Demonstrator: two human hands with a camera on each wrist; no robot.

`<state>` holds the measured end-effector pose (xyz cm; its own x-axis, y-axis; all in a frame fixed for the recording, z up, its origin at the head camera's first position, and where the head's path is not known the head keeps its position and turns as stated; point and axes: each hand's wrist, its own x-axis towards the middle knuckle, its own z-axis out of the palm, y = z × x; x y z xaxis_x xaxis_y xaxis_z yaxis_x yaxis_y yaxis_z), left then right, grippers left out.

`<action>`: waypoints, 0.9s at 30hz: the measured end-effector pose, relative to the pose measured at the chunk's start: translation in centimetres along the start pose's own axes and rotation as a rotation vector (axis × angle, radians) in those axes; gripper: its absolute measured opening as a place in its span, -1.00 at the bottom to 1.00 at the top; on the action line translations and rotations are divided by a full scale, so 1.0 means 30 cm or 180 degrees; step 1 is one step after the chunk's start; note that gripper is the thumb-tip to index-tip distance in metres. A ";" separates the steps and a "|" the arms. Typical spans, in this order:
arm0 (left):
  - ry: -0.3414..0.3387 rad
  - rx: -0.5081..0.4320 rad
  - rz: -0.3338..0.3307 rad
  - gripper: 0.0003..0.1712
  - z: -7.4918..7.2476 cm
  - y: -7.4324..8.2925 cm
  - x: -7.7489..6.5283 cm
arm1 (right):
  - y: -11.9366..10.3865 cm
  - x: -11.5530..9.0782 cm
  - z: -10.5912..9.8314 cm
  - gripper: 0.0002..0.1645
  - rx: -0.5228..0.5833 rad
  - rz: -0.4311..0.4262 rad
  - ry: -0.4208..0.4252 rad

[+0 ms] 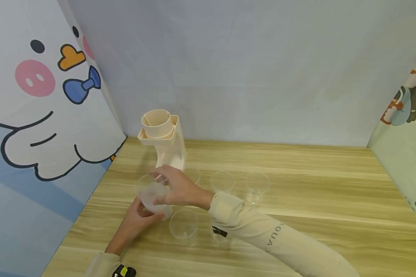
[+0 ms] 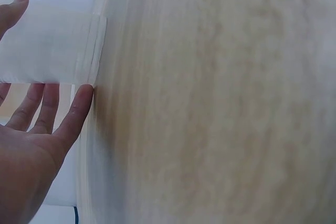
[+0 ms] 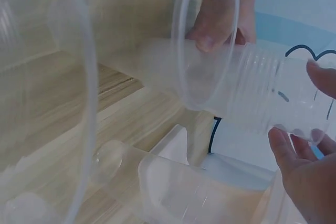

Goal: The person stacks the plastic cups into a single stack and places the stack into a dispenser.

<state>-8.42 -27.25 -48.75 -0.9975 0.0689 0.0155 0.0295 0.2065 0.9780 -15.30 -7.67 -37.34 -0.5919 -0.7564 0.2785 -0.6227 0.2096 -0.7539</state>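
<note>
We see the cup stack (image 1: 148,197) in front of the holder (image 1: 169,149): the left hand (image 1: 135,222) grips it, the right hand's (image 1: 181,188) grip pinches its end. Other cups (image 1: 257,184) stand right of the holder.

sleeves (image 1: 291,246): cream, right one dark-lettered | left wrist device (image 1: 131,272): black, yellow patch (image 1: 124,271) | right wrist device (image 1: 220,232): black

Back wall: I see a pale grey sheet (image 1: 246,77), faintly creased, behind the table's far edge.
Left wall: a blue-and-white printed panel (image 1: 20,215) shows me a large white cartoon bird (image 1: 62,130) with orange beak and blue bow tie.
Right wall: pale green panel (image 1: 398,154), partly cropped cartoon print (image 1: 403,105).
Tabletop: yellowish wood grain (image 1: 319,173), streaks running mostly sideways.
Light: soft, dim.
</note>
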 end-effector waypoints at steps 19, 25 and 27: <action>0.0057 0.0013 0.0163 -0.13 0.006 -0.001 -0.002 | -0.017 -0.004 0.003 -0.24 -0.0743 0.0421 -0.0223; 0.0094 0.0043 0.0164 -0.11 0.007 0.000 -0.003 | -0.020 -0.001 0.001 -0.24 -0.0779 0.0499 -0.0308; 0.0100 0.0055 0.0171 -0.10 0.006 -0.001 -0.004 | -0.023 0.000 0.000 -0.23 -0.0823 0.0500 -0.0340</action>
<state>-8.28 -27.09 -48.80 -0.9960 0.0497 0.0747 0.0839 0.2201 0.9719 -14.87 -7.82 -36.83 -0.6425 -0.7602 0.0963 -0.6455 0.4692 -0.6027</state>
